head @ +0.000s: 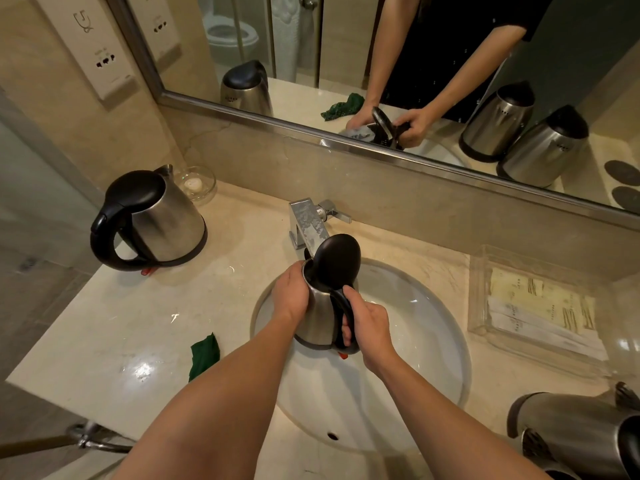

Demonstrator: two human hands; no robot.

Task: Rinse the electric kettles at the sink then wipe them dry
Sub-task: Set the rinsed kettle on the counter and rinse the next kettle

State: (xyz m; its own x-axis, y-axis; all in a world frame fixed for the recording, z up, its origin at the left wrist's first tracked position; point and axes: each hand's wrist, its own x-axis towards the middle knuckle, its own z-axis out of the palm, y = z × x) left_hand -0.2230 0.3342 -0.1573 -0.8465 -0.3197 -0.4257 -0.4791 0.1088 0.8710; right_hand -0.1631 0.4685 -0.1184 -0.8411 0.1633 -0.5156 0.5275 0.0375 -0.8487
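Steel kettle (320, 306), rounded black lid raised, gripped over oval sink (433, 341).

Faucet (308, 225) just behind held kettle (323, 306); basin (433, 341) right side open.

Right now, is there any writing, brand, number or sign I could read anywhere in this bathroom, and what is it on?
No text is legible.
Packets in the clear tray: dark printed lines, too small and blurred to read.
Wall socket panel: a line-drawn symbol at the top and small marks by the sockets, unreadable.
Held kettle, kettle on the counter, faucet: no visible brand or label.
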